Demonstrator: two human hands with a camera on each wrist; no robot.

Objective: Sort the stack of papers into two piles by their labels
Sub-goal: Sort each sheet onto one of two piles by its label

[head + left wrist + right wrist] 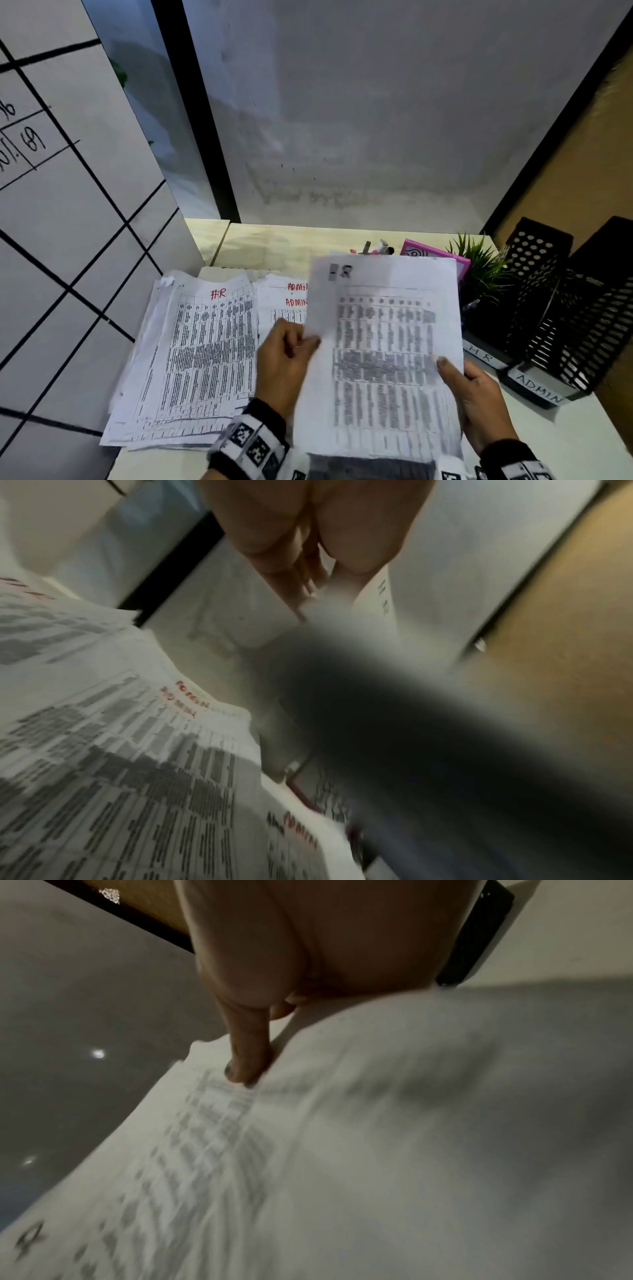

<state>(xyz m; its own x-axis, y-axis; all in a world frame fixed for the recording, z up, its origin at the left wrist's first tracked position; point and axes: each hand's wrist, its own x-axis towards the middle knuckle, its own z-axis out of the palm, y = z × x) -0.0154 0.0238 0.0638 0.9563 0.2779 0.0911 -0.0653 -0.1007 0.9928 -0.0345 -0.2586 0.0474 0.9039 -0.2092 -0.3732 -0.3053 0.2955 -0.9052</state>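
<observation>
A printed sheet marked HR in black is held up over the desk, blurred by motion. My left hand pinches its left edge and my right hand grips its right edge, thumb on the front. In the right wrist view the thumb presses on the sheet. In the left wrist view the fingers pinch the paper edge. On the desk lie an HR pile at the left and an ADMIN pile beside it, partly hidden by the sheet. The ADMIN pile also shows below the left wrist.
Black mesh file holders labelled HR and ADMIN stand at the right. A small green plant, a pink frame and pens sit at the back. A gridded whiteboard is at the left, a grey wall behind the desk.
</observation>
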